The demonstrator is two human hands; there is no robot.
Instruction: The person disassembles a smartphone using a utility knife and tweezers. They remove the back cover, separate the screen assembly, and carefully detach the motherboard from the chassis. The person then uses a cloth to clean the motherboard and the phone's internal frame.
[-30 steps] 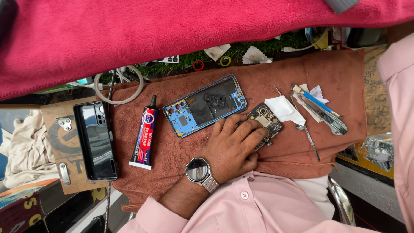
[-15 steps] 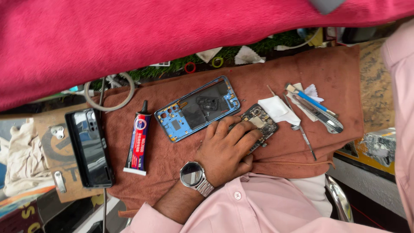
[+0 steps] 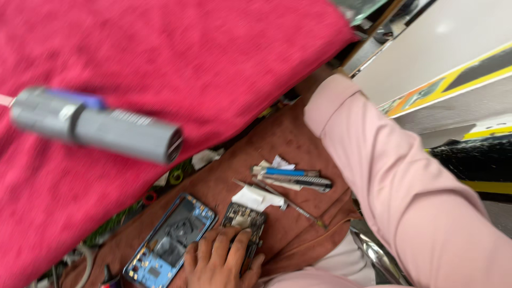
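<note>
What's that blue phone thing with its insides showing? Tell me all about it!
The opened phone has a blue frame and no back cover, so you see a dark middle patch and small blue circuit parts at its lower end. It lies flat and slanted on the brown cloth. The left hand rests right beside it, on a small dark circuit board.

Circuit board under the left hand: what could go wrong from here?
1. The left hand presses bare fingers on the circuit board; it could smudge or flex.
2. The grey heat tool hangs in blur above the opened blue phone; it may hit it.
3. Loose tools lie close by the pink sleeve.
</note>
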